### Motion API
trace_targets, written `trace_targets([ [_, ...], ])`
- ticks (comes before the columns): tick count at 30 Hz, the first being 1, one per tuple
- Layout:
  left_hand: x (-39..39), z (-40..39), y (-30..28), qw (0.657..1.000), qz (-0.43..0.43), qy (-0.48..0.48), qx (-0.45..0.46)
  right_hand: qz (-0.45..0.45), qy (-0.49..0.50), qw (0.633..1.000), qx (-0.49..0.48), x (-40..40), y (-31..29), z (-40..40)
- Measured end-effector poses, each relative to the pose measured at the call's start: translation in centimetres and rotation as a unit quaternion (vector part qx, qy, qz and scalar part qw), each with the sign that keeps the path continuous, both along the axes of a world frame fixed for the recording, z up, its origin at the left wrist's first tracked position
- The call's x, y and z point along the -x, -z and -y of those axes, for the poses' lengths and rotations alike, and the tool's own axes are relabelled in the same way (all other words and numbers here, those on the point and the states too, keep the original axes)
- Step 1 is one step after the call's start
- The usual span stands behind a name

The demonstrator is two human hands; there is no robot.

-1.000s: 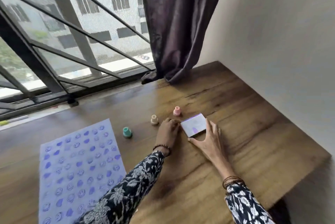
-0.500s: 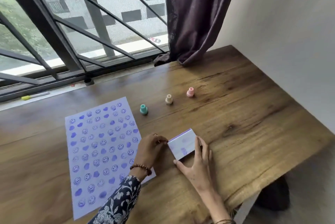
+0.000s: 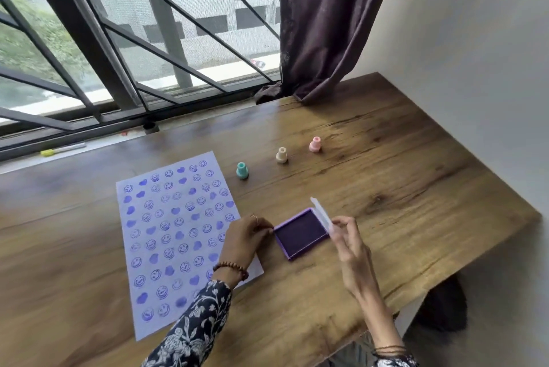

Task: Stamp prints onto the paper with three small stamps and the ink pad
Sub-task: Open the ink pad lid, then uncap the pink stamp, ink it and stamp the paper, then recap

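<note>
- Fingers (image 3: 344,222) of the right hand (image 3: 352,251) pinch the white flat lid (image 3: 322,213) of the ink pad and hold it tilted up on edge at the pad's right side, likely to bare the ink for stamping; fingers of the left hand (image 3: 245,237) are closed together against the pad's left edge, seemingly to steady it, though whether they actually grip it I cannot tell.
- Brown wood-grain worktop (image 3: 386,173) carries everything and runs from the window to a plain pale wall (image 3: 475,54) on the right.
- Dark metal window grille (image 3: 98,49) fills the far side, with a dark purple curtain (image 3: 326,25) hanging to the worktop's back edge.
- White sheet of paper (image 3: 175,236) lies left of the hands, already covered with rows of purple smiley and heart prints, so the stamping looks well advanced; the left wrist rests over its right edge.
- Square purple ink pad (image 3: 300,233) sits open on the worktop just right of the paper, between both hands, within easy reach of the sheet.
- Three small upright stamps stand in a loose row beyond the pad, well apart from the hands: a teal stamp (image 3: 242,170), a cream stamp (image 3: 281,155) and a pink stamp (image 3: 315,144), none being held.
- Yellow-capped pen (image 3: 62,150) lies on the sill at far left.
</note>
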State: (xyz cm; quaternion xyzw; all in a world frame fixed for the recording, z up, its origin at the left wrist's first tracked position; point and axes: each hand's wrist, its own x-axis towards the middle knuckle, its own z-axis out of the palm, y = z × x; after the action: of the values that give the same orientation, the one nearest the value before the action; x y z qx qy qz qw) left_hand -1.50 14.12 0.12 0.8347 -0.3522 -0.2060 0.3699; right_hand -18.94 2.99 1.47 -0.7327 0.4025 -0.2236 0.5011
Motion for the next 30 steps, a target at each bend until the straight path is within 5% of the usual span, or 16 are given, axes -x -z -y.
trace_targets([
  [6,0.1,0.1,0.1,1.0,0.002,0.001,-0.005,-0.013,0.103,0.994,0.015,-0.2,0.6,5.7],
  [11,0.2,0.3,-0.2,1.0,-0.004,-0.008,-0.017,-0.217,0.032,0.975,0.031,0.6,0.6,9.3],
  [15,0.0,2.0,-0.6,0.999,-0.002,-0.035,-0.013,-0.367,-0.008,0.915,0.167,0.2,-1.0,10.3],
  [21,-1.0,9.4,-1.8,0.988,-0.134,-0.059,0.047,-0.244,-0.013,0.933,0.262,-6.5,-3.6,13.1],
  [25,-2.0,14.6,-1.8,0.92,-0.355,-0.111,0.123,-0.167,-0.088,0.952,0.243,-12.3,-3.4,16.1],
  [30,-2.3,16.5,-1.1,0.874,-0.432,-0.152,0.163,-0.197,-0.149,0.934,0.259,-14.5,-1.4,17.1],
])
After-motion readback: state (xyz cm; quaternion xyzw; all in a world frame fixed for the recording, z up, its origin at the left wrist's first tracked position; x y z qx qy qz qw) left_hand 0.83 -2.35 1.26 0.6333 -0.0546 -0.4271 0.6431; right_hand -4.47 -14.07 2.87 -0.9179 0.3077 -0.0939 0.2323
